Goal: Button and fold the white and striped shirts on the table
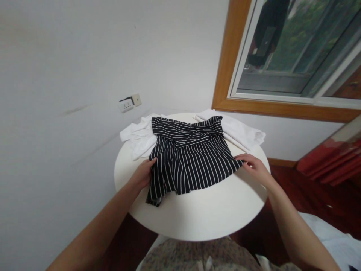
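A black garment with white stripes (pixel 201 162) lies spread over a round white table (pixel 203 220). Its upper part is folded across, so the stripes there run sideways, while those below run lengthwise. My left hand (pixel 145 173) grips the garment's left side, thumb on top and fingers hidden beneath the cloth. At the lower right corner, my right hand (pixel 252 165) pinches the hem and pulls it out to a point. The lower left corner hangs loose and slightly rumpled on the tabletop.
White folded cloth (pixel 141 133) lies at the table's back left, and another white cloth (pixel 242 131) at the back right. Behind stands a wall with a socket (pixel 126 105). A wood-framed window (pixel 270 105) is at right, with a red curtain (pixel 332 162) below.
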{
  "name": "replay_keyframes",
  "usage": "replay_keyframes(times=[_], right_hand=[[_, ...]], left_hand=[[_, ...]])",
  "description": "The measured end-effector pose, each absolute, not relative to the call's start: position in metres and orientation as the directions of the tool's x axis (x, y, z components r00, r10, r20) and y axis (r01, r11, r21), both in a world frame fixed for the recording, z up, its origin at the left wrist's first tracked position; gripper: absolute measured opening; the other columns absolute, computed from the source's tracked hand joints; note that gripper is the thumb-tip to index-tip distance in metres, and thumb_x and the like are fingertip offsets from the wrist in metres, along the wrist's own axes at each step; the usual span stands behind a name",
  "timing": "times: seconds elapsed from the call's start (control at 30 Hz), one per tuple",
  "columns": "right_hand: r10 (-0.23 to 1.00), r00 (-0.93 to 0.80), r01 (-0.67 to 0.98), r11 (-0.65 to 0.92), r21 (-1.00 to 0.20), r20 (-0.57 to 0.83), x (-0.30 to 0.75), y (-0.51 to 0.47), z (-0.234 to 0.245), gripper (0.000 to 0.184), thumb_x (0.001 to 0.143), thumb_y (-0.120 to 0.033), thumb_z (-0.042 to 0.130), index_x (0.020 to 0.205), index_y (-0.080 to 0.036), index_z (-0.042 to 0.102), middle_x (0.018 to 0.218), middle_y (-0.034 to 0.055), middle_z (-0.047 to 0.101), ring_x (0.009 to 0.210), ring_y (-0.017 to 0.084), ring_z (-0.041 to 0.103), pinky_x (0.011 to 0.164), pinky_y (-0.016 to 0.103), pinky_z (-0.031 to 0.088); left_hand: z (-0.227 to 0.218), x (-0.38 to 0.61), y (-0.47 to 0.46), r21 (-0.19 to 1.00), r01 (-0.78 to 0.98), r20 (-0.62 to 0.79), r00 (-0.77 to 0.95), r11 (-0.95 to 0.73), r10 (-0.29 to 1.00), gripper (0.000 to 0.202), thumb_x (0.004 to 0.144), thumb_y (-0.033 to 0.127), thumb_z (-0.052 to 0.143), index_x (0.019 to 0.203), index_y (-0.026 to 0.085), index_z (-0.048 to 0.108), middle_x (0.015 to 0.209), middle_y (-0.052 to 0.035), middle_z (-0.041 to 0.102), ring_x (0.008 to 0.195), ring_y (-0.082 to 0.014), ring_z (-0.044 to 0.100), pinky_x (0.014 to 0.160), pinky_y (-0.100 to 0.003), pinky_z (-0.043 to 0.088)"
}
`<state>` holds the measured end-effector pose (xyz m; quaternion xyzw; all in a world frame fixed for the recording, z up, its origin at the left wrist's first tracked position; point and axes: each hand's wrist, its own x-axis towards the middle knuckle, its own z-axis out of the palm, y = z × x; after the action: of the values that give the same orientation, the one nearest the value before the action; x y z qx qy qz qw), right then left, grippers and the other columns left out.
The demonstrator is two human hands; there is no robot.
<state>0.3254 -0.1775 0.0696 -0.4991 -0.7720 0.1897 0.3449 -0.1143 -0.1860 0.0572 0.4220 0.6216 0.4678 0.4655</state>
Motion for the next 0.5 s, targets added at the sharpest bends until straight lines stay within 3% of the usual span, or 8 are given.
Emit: replay_keyframes(times=[0.1, 0.23, 0.37, 0.5], right_hand=[[0.899, -0.238, 0.529, 0.438, -0.726, 0.368, 0.342, -0.181, 0.068, 0.024, 0.081, -0.027, 0.047, 0.092, -0.028, 0.068, 0.113, 0.0059, 0.067, 0.108, 0.026, 0.06, 0.093, 0.044, 0.049], [0.898, -0.168, 0.505, 0.432, -0.748, 0.406, 0.356, -0.186, 0.064, 0.017, 0.081, -0.03, 0.049, 0.086, -0.028, 0.066, 0.107, 0.0065, 0.068, 0.104, 0.026, 0.061, 0.097, 0.043, 0.046], [0.93, -0.226, 0.658, 0.366, -0.658, 0.291, 0.362, -0.188, 0.058, 0.017, 0.077, -0.027, 0.048, 0.08, -0.027, 0.065, 0.092, 0.0067, 0.069, 0.09, 0.026, 0.064, 0.084, 0.041, 0.051], [0.936, -0.274, 0.796, 0.35, -0.494, 0.222, 0.363, -0.184, 0.055, 0.018, 0.073, -0.022, 0.046, 0.075, -0.025, 0.064, 0.082, 0.006, 0.066, 0.079, 0.024, 0.061, 0.075, 0.039, 0.05]], left_hand=[[0.06, -0.115, -0.19, 0.94, -0.162, -0.327, -0.164, 0.302, 0.931, 0.024, 0.07, 0.025, 0.062, 0.093, 0.018, 0.063, 0.073, -0.0051, 0.07, 0.07, -0.0225, 0.068, 0.065, -0.037, 0.057], [0.063, -0.116, -0.194, 0.943, -0.227, -0.289, -0.202, 0.243, 0.936, 0.032, 0.071, 0.023, 0.061, 0.104, 0.02, 0.063, 0.079, -0.0038, 0.072, 0.074, -0.0225, 0.069, 0.067, -0.036, 0.057], [0.06, -0.12, -0.202, 0.984, -0.068, -0.177, -0.255, 0.165, 0.951, 0.039, 0.073, 0.028, 0.062, 0.111, 0.02, 0.059, 0.089, -0.0041, 0.072, 0.08, -0.021, 0.069, 0.072, -0.034, 0.056], [0.054, -0.138, -0.206, 0.93, 0.353, 0.008, -0.304, 0.105, 0.953, 0.047, 0.075, 0.038, 0.061, 0.118, 0.02, 0.056, 0.092, -0.0047, 0.071, 0.084, -0.023, 0.067, 0.077, -0.036, 0.053]])
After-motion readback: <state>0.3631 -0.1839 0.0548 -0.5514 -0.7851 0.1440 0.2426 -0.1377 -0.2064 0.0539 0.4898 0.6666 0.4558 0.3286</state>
